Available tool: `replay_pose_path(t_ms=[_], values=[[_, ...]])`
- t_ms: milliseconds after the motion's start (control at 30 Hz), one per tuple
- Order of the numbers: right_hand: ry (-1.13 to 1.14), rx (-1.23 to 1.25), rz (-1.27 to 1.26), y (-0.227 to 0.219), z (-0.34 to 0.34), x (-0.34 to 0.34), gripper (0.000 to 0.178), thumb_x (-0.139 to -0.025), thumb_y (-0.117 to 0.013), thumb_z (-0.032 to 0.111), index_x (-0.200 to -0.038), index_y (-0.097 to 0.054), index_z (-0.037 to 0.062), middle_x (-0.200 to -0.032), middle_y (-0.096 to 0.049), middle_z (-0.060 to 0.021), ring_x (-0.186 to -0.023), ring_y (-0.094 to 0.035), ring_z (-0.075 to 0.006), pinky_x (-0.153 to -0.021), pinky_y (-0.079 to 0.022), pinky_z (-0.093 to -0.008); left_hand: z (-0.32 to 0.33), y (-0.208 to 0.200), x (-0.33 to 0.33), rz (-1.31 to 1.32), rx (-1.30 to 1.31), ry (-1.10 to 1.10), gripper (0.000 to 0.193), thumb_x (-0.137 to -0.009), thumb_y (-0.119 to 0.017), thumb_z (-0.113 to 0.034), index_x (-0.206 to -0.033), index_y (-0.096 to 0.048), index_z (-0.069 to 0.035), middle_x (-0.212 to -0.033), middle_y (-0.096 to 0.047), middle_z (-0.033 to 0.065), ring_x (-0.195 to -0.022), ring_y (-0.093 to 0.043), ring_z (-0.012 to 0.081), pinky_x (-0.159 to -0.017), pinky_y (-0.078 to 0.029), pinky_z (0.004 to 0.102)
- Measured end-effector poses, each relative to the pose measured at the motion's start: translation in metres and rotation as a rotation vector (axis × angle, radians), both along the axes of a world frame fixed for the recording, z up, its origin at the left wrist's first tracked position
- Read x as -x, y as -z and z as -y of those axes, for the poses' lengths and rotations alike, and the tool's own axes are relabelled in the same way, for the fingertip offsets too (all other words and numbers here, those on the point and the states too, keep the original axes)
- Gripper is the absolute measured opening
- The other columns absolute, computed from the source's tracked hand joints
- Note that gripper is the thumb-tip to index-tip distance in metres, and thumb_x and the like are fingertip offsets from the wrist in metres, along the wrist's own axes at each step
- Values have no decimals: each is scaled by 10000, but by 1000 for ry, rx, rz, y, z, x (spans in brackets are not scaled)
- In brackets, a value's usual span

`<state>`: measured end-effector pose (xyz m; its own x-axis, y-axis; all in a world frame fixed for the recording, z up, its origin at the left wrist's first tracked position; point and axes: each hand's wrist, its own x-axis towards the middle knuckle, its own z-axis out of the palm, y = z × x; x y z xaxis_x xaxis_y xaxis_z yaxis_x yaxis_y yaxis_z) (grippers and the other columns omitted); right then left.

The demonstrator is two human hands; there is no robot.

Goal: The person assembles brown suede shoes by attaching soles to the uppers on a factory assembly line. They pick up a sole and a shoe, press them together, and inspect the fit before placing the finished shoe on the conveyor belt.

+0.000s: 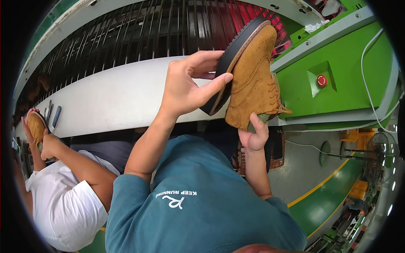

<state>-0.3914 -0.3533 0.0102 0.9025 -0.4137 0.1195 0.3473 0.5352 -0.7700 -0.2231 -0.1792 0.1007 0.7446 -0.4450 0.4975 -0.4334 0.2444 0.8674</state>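
In front of me a tan suede lace-up boot (252, 80) is held up, its toe pointing up and away. A thick black sole (240, 44) lies along its left side. Toward the heel the sole stands apart from the upper, while it sits close at the toe. My left hand (196, 80) grips the sole, thumb on its edge and fingers behind it. My right hand (255, 134) is closed round the ankle end of the boot, where a green shoe last (260, 120) shows in the opening. The laces hang loose beside it.
A white ledge (126, 95) runs before me, with a roller conveyor (168, 29) behind it, lit red at right. The green machine housing (337, 76) carries a red stop button (322, 80). At left a co-worker in white (69, 198) holds another tan boot (36, 126) near tools (57, 116).
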Motion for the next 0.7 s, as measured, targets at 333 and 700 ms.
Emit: replay_pose_path(t_ms=[333,700], values=[[55,123,-90,-19,-17,-7,713,-1009,-667,59,-1665,-392,14,-1604,-543,-140,-1475,-550,-287,-1249,-430,-484,-1,14,5,-160,112,-26,336,-1014,-820,-78,-1285,-722,94,-1118,-837,173,-1018,-793,155,-882,-656,292],[92,744,-270,-61,3,4,352,-966,-818,56,-1291,-742,-56,-1238,-791,-116,-1122,-742,-219,-1044,-553,-371,-10,44,3,-383,84,9,276,-1043,-790,-84,-1277,-742,55,-1046,-834,102,-939,-764,116,-860,-622,277]])
